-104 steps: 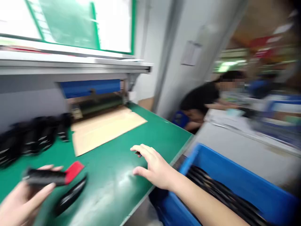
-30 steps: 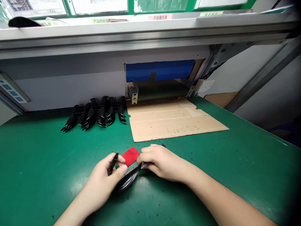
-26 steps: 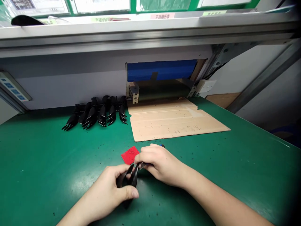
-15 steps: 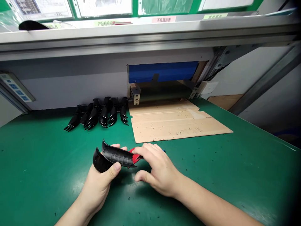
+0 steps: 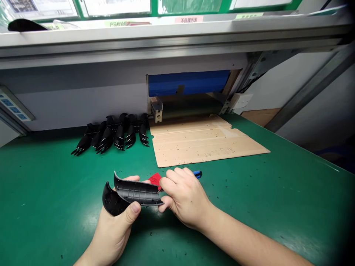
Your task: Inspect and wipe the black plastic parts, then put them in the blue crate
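Note:
My left hand [image 5: 119, 225] is closed around two black curved plastic shells, its thumb pressing on their near side. The upper shell [image 5: 138, 192] shows its hollow, ribbed inside and points right. The other shell [image 5: 112, 199] sits lower and to the left, partly covered by the upper one. My right hand [image 5: 185, 195] is closed, with thumb and forefinger at the upper shell's right end. Behind those fingers shows a red piece with dark markings [image 5: 155, 179]. A blue-and-black end [image 5: 198, 174], perhaps a handle, sticks out beyond the right knuckles; whether it is held is hidden.
Several nested stacks of black shells [image 5: 105, 138] lie at the back left of the green table [image 5: 55, 207]. A cardboard sheet [image 5: 194, 146] lies before an opening with a blue flap [image 5: 188, 83]. A metal-edged shelf [image 5: 124, 48] spans above. Dark scraps dot the table.
My right thumb and fingers have closed in on the upper shell's right end. That shell has tilted, showing more of its inside. More of the blue-and-black end shows.

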### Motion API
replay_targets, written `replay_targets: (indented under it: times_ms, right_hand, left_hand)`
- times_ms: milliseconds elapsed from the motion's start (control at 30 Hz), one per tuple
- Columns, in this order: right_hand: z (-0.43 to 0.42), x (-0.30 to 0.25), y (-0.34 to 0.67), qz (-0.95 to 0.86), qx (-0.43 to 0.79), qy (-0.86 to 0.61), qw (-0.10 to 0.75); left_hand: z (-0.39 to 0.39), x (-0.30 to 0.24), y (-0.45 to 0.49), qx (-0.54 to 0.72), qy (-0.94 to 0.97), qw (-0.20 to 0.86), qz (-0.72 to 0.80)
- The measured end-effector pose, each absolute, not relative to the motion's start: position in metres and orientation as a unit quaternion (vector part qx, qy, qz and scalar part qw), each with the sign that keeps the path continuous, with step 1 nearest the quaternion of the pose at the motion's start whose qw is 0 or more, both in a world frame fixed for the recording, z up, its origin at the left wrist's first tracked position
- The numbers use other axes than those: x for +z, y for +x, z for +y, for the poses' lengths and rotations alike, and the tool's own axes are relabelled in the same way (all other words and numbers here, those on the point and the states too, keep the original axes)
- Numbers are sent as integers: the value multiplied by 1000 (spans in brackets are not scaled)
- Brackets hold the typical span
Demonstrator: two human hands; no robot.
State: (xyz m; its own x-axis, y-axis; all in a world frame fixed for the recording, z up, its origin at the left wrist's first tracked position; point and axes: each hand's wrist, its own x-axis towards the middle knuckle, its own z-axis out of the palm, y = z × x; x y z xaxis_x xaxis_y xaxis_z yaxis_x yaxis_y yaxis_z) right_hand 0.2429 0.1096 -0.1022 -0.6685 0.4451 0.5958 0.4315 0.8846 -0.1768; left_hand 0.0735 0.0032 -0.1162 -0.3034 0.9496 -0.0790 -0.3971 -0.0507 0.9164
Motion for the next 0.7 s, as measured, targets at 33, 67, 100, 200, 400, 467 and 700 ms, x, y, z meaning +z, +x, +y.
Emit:
replay_targets:
  times_ms: [33,67,100,200,400,467,700]
  right_hand:
    - [109,-102,243,-914,10,-236,331]
    - [109,-103,242,-914,9,-232,333]
    - [108,-103,242,-914,9,-228,334]
    - [107,-103,242,-918,9,-217,332]
    - [112,-106,246,-932,79,-198,291]
    - [115,-107,248,-935,173,-165,261]
    - [108,-101,244,-855,322,-198,354]
  left_hand:
    - [3,-117,72,657,310,498,474]
    - [3,-117,71,654,320,486,484]
    - [2,-117,70,653,328,474,492]
    - [2,-118,65,645,346,459,503]
    - [2,-129,60,638,390,450,488]
    - [3,-132,61,645,382,453,482]
    - [5,-123,80,707,248,544,378]
